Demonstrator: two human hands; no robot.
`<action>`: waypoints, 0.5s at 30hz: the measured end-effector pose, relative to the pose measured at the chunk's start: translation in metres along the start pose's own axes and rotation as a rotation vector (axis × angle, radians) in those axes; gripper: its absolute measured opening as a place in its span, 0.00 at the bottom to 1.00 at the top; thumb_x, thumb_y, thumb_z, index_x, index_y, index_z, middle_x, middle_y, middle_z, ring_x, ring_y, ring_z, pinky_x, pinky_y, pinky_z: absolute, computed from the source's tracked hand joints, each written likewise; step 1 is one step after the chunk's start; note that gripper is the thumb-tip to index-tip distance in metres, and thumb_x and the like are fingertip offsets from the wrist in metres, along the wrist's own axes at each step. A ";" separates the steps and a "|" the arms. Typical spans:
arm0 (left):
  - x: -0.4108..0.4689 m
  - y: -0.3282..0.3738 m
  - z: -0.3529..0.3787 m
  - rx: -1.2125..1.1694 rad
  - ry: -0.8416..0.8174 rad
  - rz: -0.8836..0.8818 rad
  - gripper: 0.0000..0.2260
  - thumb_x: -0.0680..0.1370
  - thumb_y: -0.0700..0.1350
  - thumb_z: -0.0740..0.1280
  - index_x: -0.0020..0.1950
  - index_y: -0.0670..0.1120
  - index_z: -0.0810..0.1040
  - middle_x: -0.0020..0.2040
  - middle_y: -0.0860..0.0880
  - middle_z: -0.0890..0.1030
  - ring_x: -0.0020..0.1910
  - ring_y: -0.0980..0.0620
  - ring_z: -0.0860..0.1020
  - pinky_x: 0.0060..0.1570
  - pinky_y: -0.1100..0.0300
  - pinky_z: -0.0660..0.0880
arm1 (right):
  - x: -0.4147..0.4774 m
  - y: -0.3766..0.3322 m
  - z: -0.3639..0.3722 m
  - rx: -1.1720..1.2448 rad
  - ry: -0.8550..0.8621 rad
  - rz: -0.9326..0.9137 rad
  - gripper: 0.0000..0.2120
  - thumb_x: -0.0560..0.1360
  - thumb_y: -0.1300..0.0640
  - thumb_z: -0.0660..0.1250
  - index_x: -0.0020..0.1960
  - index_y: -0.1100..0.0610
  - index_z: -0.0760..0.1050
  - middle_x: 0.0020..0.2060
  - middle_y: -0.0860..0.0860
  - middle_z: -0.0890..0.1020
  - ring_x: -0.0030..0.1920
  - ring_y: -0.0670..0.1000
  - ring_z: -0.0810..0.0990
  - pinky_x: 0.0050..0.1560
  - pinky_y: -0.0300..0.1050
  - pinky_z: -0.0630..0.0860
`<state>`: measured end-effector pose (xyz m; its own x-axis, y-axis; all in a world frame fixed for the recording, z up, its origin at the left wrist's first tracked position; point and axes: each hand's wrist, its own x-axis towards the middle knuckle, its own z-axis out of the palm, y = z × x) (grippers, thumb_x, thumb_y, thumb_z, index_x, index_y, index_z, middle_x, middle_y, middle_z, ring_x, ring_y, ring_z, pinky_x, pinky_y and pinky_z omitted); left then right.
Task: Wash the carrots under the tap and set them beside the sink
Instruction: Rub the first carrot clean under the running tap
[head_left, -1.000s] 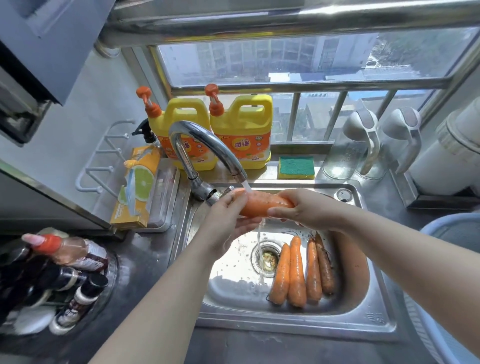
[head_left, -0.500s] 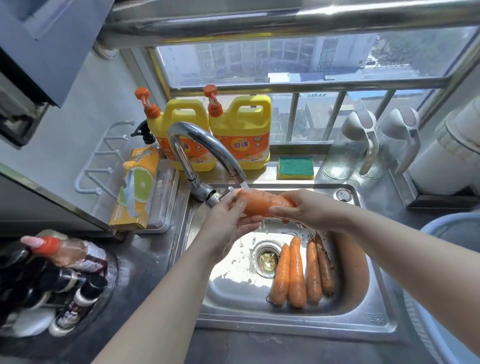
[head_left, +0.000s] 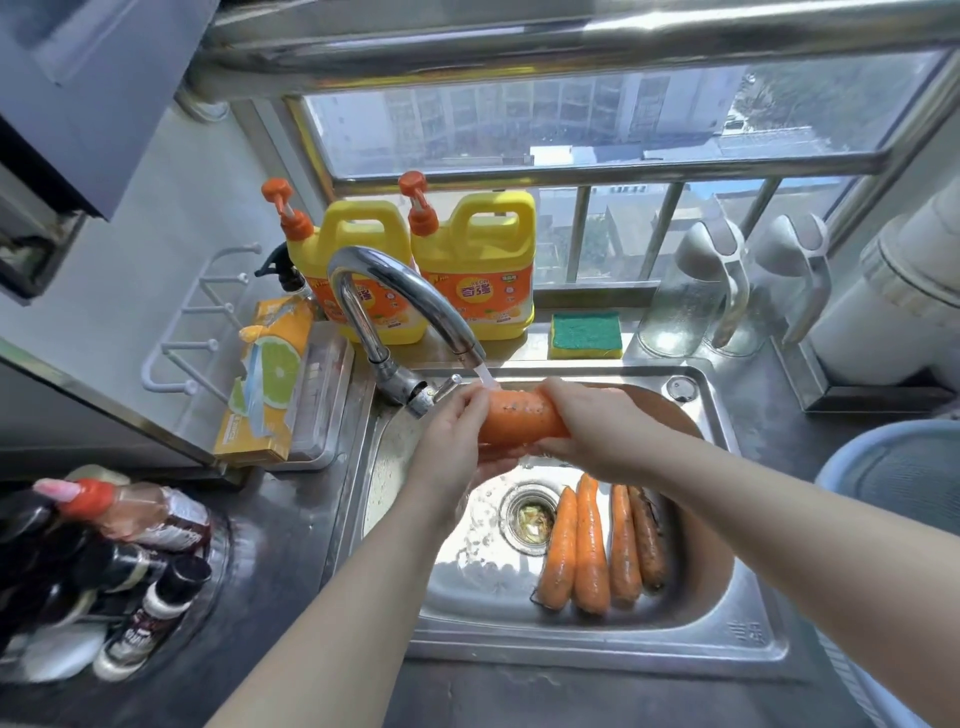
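Sideways, carrot (head_left: 519, 423) between both hands (head_left: 451, 436) (head_left: 602, 431)

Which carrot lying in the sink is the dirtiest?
The rightmost carrot in the sink: it looks dark brown, while the other three are bright orange.

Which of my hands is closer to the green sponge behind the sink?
Right. The right hand holds one end of the carrot straight in front of the sponge; the left hand holds the other end, farther left near the tap.
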<state>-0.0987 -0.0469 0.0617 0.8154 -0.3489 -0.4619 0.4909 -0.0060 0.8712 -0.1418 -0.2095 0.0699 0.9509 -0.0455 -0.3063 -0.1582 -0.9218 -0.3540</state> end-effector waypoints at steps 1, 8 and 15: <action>-0.001 0.000 -0.003 -0.039 -0.035 -0.034 0.08 0.86 0.47 0.59 0.53 0.54 0.77 0.51 0.40 0.81 0.37 0.44 0.83 0.41 0.55 0.81 | 0.000 0.003 0.000 0.104 -0.062 0.012 0.24 0.77 0.43 0.69 0.68 0.50 0.66 0.57 0.48 0.79 0.55 0.52 0.78 0.59 0.50 0.72; 0.003 0.000 -0.008 -0.207 -0.098 -0.155 0.13 0.86 0.48 0.58 0.61 0.43 0.78 0.52 0.41 0.78 0.35 0.49 0.79 0.37 0.57 0.80 | 0.005 0.009 0.011 0.354 -0.042 -0.023 0.24 0.76 0.52 0.73 0.68 0.51 0.67 0.53 0.48 0.77 0.48 0.48 0.77 0.46 0.41 0.72; 0.010 0.007 0.011 -0.253 0.027 -0.142 0.10 0.82 0.53 0.65 0.52 0.47 0.76 0.37 0.44 0.77 0.26 0.52 0.71 0.24 0.63 0.70 | 0.007 0.002 0.018 -0.042 0.235 -0.088 0.27 0.78 0.46 0.68 0.73 0.52 0.64 0.63 0.53 0.76 0.59 0.58 0.75 0.58 0.56 0.73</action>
<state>-0.0903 -0.0609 0.0654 0.7391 -0.3367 -0.5834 0.6589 0.1816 0.7300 -0.1404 -0.2049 0.0514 0.9970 -0.0479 -0.0602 -0.0652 -0.9412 -0.3315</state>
